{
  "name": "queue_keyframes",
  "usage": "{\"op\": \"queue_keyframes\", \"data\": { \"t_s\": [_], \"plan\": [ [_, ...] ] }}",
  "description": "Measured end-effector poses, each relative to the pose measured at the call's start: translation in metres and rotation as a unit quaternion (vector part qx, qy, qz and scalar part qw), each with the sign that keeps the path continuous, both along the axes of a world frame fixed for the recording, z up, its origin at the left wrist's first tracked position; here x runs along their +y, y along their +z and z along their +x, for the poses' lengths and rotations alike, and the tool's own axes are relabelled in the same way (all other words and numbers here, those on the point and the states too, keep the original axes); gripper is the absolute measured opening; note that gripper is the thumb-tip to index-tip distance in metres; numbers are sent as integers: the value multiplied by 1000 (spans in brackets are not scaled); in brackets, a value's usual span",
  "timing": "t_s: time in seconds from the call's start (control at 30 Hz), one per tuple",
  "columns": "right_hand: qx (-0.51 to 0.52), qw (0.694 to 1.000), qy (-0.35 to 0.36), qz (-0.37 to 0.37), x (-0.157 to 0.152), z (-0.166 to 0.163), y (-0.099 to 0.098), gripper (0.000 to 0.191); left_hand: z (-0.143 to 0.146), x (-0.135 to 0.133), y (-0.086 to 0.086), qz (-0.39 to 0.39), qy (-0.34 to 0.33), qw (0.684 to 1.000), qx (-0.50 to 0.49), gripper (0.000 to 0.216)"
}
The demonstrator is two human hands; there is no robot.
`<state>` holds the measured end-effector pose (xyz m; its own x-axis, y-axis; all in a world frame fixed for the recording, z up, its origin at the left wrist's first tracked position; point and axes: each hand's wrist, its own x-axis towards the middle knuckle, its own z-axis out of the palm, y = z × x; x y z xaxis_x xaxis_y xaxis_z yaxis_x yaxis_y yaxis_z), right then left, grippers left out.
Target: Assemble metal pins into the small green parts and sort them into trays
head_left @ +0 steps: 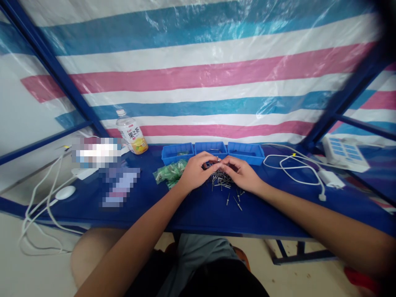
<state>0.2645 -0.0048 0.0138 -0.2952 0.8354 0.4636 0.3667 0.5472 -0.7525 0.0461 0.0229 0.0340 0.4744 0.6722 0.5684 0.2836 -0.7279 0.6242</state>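
My left hand (198, 170) and my right hand (243, 173) meet fingertip to fingertip over a loose pile of metal blind rivets (221, 178) on the blue table. The fingers of both hands are bent and pinched together. A small silvery bit shows between the fingertips, too small to make out. Two more rivets (237, 203) lie apart in front of the pile. Left of my left hand are green-tinted plastic bags (173, 170) with small contents. Behind the hands stands a row of blue bins, the left bin (177, 159), the middle bin (210, 145) and the right bin (247, 157).
A drink bottle (131, 132) stands at the back left. White cables (55, 198) hang over the left edge. A power strip (345, 154), a white adapter (331, 178) and its cord lie at the right. Blue frame posts and a striped sheet (198, 78) enclose the table.
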Motion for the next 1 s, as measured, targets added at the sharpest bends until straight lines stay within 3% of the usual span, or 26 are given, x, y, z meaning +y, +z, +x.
{"op": "queue_keyframes", "data": {
  "t_s": [0.33,0.67,1.0],
  "plan": [
    [6,1000,3,13,3,1,-8,22,-2,3,0,-2,-18,1000,-12,14],
    [-6,999,32,24,2,3,-2,20,-2,0,3,5,-53,999,11,14],
    [24,999,36,-16,0,0,-4,27,0,4,-3,-1,-26,999,-37,16]
  ]
}}
